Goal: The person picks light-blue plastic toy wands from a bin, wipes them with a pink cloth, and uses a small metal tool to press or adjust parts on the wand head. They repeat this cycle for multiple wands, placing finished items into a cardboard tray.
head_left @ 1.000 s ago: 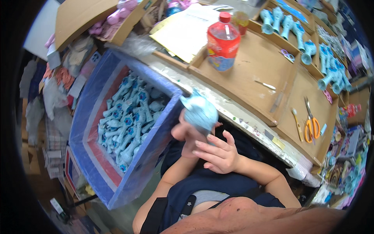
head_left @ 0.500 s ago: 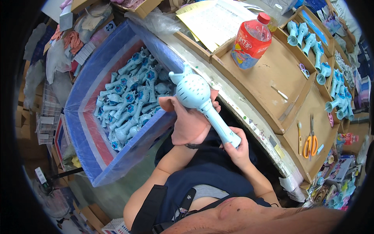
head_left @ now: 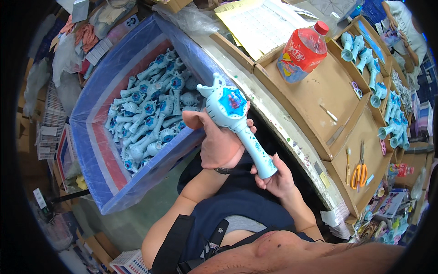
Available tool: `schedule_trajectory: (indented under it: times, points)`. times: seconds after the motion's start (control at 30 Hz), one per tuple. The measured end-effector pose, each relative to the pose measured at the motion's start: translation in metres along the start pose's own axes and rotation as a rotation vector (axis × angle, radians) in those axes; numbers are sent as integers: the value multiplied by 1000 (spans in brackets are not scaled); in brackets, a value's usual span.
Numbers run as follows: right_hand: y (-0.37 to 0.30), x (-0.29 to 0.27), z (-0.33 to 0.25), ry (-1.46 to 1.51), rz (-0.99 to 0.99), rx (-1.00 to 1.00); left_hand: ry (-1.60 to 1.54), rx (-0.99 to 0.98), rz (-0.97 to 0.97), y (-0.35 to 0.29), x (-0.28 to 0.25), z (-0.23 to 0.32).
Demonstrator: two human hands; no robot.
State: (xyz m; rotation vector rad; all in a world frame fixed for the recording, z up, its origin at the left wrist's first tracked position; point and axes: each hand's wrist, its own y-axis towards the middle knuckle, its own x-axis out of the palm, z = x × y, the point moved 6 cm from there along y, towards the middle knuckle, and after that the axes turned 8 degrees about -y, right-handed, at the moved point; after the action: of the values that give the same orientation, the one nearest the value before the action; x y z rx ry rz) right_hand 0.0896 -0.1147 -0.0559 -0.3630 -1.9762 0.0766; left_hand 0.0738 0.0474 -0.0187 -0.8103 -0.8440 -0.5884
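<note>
1 pale-blue wand (head_left: pixel 256 148) is held in mid-air, base pinched in the fingers of the right hand (head_left: pixel 279 177), neck cradled in the curled left hand (head_left: pixel 233 157). Light, stiff, slick plastic is suggested, best gripped mid-handle. Beyond, similar wands (head_left: pixel 149 108) are heaped in a blue bin (head_left: pixel 145 179).

bright light | black fisheye rim | edges bowed | wand (head_left: pixel 242 131) sharp

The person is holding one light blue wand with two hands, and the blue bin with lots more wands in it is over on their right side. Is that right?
Not quite: in the head view, the blue bin with lots more wands is on the person's left. One light blue wand is indeed in the left hand and right hand.
</note>
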Motion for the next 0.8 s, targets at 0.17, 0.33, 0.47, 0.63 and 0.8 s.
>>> schedule_trajectory:
  times: [0.17,0.33,0.47,0.63,0.8]
  points:
    - [0,-11,-1,-254,36,137,361,69,-172,-1,-2,3]
    - [-44,-6,-54,-545,36,19,2312,1157,-515,-17,34,0]
    - [-107,-26,-171,-367,348,-498,1586,386,-842,2,28,-8]
    - [-137,-81,-379,-738,903,-656,2532,1005,-619,-20,11,-19]
    - [-167,-190,-500,-762,1480,-607,2171,144,-172,-27,-16,-7]
